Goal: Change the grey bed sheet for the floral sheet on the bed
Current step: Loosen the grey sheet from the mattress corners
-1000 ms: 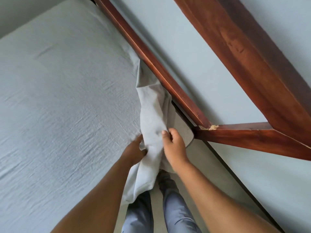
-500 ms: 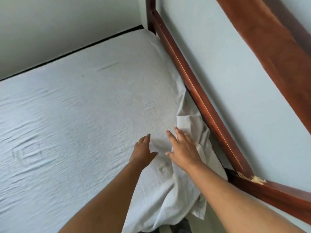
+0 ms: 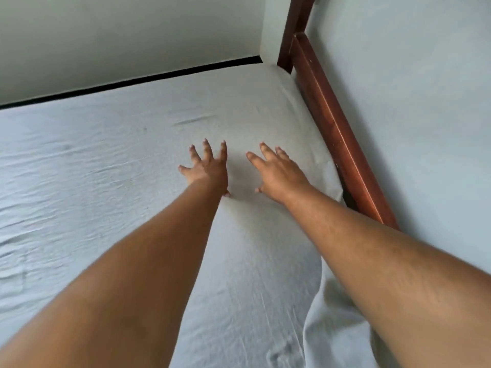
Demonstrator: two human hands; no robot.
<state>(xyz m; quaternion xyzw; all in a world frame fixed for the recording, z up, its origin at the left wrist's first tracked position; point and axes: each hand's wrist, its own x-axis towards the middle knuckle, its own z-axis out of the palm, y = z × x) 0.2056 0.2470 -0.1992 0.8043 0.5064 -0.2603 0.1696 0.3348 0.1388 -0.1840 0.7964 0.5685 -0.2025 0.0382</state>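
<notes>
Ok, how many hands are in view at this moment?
2. The left hand is spread open over the grey sheet near the middle of the picture. The right hand is beside it, also spread, closer to the wooden bed rail. No others seem hidden.

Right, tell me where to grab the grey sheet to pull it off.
Grip the grey sheet at its loose edge, which hangs off the near right side by the wooden rail. Come from the right: there it is already untucked and folded, while the top lies flat on the mattress and offers no fold to pinch.
</notes>
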